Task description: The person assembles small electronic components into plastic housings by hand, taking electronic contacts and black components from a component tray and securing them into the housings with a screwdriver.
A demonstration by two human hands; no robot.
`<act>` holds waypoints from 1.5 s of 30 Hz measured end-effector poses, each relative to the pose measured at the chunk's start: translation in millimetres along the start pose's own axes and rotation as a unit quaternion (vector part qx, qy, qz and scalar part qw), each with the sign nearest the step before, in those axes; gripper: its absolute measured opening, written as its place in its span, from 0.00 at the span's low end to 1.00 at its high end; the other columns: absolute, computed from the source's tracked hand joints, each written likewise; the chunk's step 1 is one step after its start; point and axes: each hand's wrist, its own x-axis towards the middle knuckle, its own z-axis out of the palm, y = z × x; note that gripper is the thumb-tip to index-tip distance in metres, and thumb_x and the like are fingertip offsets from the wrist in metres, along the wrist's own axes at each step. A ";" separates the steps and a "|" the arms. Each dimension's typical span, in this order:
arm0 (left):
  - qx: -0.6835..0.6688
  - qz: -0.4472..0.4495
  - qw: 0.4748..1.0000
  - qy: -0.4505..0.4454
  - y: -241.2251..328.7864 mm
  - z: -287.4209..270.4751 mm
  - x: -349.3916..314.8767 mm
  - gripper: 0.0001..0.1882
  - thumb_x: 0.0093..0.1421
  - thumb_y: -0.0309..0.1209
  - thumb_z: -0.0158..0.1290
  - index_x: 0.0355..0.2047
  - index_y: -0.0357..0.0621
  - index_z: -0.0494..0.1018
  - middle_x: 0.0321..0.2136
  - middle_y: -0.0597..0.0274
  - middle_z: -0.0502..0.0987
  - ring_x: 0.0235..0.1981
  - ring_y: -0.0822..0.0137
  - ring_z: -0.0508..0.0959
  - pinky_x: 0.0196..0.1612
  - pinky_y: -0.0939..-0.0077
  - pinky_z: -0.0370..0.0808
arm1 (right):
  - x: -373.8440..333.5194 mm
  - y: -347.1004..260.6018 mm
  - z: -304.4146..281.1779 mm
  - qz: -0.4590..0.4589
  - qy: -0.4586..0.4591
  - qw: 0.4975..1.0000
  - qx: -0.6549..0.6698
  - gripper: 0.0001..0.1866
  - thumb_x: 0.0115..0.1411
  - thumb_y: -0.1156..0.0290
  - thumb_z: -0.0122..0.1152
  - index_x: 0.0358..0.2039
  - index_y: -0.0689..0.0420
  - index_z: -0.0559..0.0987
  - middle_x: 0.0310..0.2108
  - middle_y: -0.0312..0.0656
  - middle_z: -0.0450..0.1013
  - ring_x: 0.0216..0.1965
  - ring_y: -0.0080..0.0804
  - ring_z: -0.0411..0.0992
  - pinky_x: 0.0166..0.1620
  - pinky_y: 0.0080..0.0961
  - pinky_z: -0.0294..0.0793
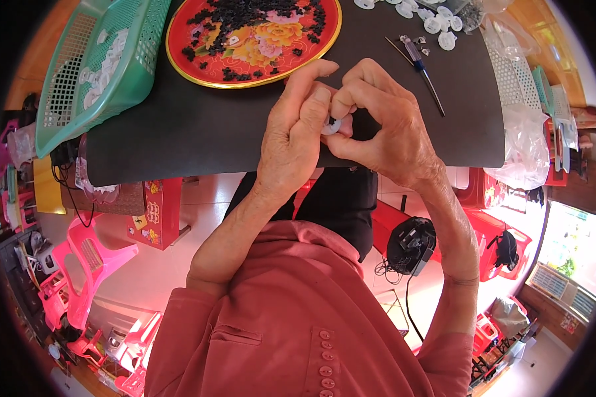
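Close together above the near edge of the dark tabletop, my two hands meet on a small round white plastic part [331, 128]. My left hand [288, 135] is closed on it, with thumb and fingers around its left side. The fingers of my right hand [384, 126] pinch at its right side, and a small dark spot shows in its middle. Fingertips hide most of the part. Just beyond my hands lies a red floral tray [271, 69] with a gold rim, bearing many small black pieces [235, 16].
A green plastic basket [106, 106] of white parts [106, 73] stands at the left. At the right lie a screwdriver [425, 73] and a thin pointed tool [397, 46]. Loose white parts [434, 24] sit at the far right, and a clear plastic bag [523, 152] hangs by the right edge.
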 end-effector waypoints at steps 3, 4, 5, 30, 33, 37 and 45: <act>0.011 0.002 1.000 0.015 -0.9 -1.9 0.6 0.15 0.66 0.28 0.35 0.51 0.38 0.61 0.26 0.65 0.70 0.25 0.78 0.70 0.28 0.85 0.66 | -3.2 -1.0 -1.1 -0.011 0.023 1.000 0.004 0.13 0.36 0.77 0.65 0.24 0.55 0.71 0.25 0.37 0.64 0.29 0.35 0.66 0.32 0.29 0.64; 0.006 -0.013 1.000 0.018 0.5 -3.1 0.9 0.15 0.66 0.28 0.34 0.51 0.38 0.61 0.27 0.64 0.71 0.25 0.78 0.70 0.27 0.85 0.66 | -5.3 -1.9 -1.1 -0.012 0.023 1.000 0.005 0.13 0.36 0.77 0.65 0.24 0.55 0.71 0.25 0.37 0.64 0.29 0.35 0.66 0.32 0.29 0.64; 0.001 -0.028 0.999 0.020 1.4 -3.7 1.0 0.15 0.66 0.29 0.34 0.51 0.39 0.61 0.28 0.63 0.72 0.25 0.78 0.70 0.27 0.86 0.65 | -8.1 -3.0 -0.9 -0.006 0.045 0.999 0.015 0.13 0.36 0.78 0.65 0.25 0.54 0.72 0.26 0.37 0.65 0.29 0.34 0.67 0.32 0.28 0.65; 0.061 0.049 0.997 0.013 1.2 0.3 -0.8 0.16 0.66 0.30 0.34 0.52 0.37 0.60 0.30 0.59 0.74 0.26 0.77 0.69 0.31 0.84 0.67 | -30.2 2.8 16.6 0.039 0.136 0.983 0.120 0.13 0.44 0.83 0.61 0.33 0.57 0.78 0.27 0.37 0.71 0.27 0.26 0.70 0.30 0.22 0.69; -0.046 -0.013 0.999 0.005 4.6 -4.4 1.8 0.16 0.66 0.30 0.33 0.52 0.36 0.59 0.31 0.56 0.74 0.26 0.75 0.70 0.32 0.82 0.68 | -30.1 3.1 16.5 0.068 0.152 0.972 0.169 0.12 0.46 0.84 0.59 0.32 0.58 0.78 0.27 0.38 0.71 0.28 0.24 0.70 0.30 0.21 0.70; -0.145 -0.063 0.987 -0.003 6.6 -6.0 3.3 0.17 0.67 0.31 0.33 0.52 0.36 0.58 0.33 0.53 0.74 0.28 0.72 0.71 0.33 0.79 0.70 | -29.4 2.8 13.7 0.039 0.144 0.978 0.143 0.12 0.46 0.83 0.58 0.33 0.58 0.78 0.27 0.38 0.71 0.27 0.22 0.68 0.30 0.18 0.69; -0.097 -0.041 0.994 0.004 7.1 -3.0 1.7 0.16 0.66 0.31 0.34 0.51 0.36 0.61 0.35 0.53 0.74 0.30 0.70 0.73 0.37 0.77 0.71 | -30.8 4.7 17.0 0.029 0.152 0.979 0.132 0.13 0.46 0.84 0.59 0.34 0.58 0.77 0.25 0.36 0.72 0.22 0.20 0.67 0.27 0.15 0.68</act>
